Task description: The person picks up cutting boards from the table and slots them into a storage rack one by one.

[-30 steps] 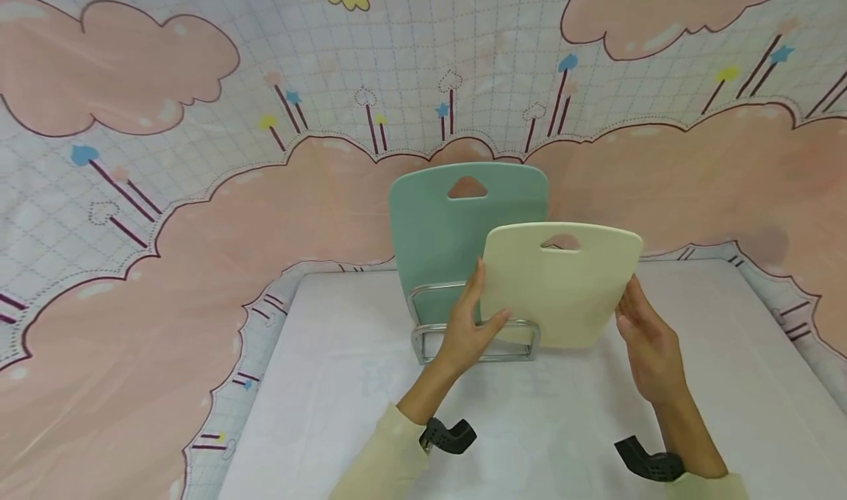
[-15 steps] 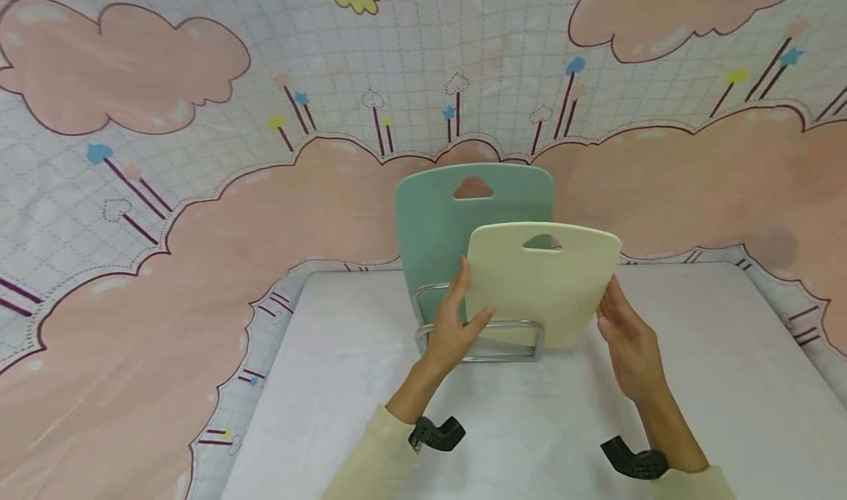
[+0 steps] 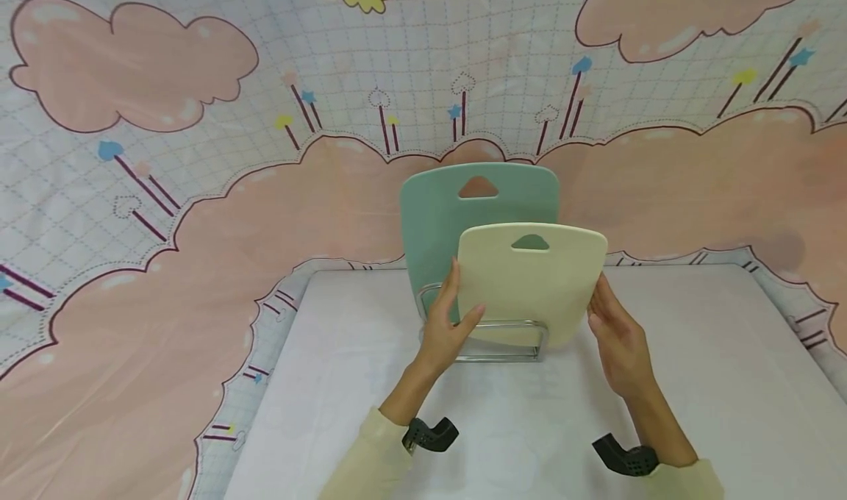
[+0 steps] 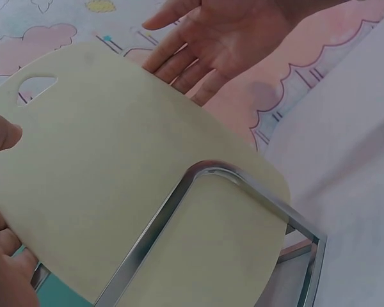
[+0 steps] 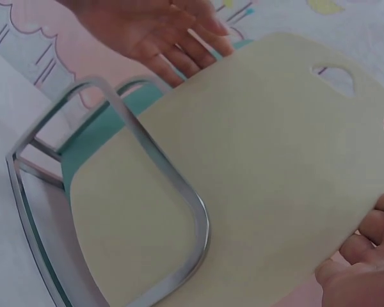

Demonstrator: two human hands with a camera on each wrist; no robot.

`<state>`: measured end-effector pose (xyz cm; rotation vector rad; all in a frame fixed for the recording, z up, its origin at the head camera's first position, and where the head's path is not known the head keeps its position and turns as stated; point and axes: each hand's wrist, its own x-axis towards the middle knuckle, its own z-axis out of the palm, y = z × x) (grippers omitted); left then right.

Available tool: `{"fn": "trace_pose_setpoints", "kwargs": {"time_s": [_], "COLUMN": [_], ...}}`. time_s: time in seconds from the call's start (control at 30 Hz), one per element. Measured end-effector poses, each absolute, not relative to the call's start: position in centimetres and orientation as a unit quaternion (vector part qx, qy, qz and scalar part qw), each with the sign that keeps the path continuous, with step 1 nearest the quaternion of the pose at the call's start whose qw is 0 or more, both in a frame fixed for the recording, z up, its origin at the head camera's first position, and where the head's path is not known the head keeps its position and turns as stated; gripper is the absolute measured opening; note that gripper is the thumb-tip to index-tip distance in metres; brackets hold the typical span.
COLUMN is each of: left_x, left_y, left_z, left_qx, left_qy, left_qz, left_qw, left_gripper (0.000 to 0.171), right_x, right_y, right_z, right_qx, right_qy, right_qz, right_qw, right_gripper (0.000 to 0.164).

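A cream cutting board [image 3: 529, 283] stands upright in a chrome wire rack [image 3: 536, 338], its front loop crossing the board's lower face. Along the board's left edge lie the fingers of my left hand [image 3: 443, 327], with the thumb in front of the board. The fingertips of my right hand [image 3: 618, 338] meet the right edge. In the left wrist view, the right hand's fingers [image 4: 192, 67] are fairly straight and its thumb is spread off the board. In the right wrist view, the left hand's fingers [image 5: 185, 54] reach the edge, partly hidden behind it. Behind it, a larger green cutting board [image 3: 479, 206] stands in the rack.
The rack stands on a white tabletop [image 3: 503, 426]. Behind the table hangs a cloth [image 3: 317, 206] printed with pink clouds. Each wrist carries a black strap mount, the left [image 3: 430, 435] and the right [image 3: 625, 456].
Both hands have moved left with the cream board, which now stands more squarely behind the rack's front loop and before the green board. The head view has shifted slightly.
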<state>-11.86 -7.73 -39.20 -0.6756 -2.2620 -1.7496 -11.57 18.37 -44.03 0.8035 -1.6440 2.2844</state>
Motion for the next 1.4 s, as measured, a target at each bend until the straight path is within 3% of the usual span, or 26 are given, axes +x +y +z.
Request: {"fn": "trace_pose_setpoints", "kwargs": {"time_s": [1.4], "left_x": [-10.2], "left_y": [-10.9], "left_z": [-40.8], "left_qx": [-0.176], "left_qy": [-0.765], "left_qz": [-0.604], "left_qw": [0.139], "left_gripper": [0.074], "right_x": [-12.2], "right_y": [14.4], "right_z": [-45.2], "right_qx": [0.288], "right_qy": [-0.571], "right_qz": [0.766], "right_qw": [0.059], "right_gripper": [0.059]}}
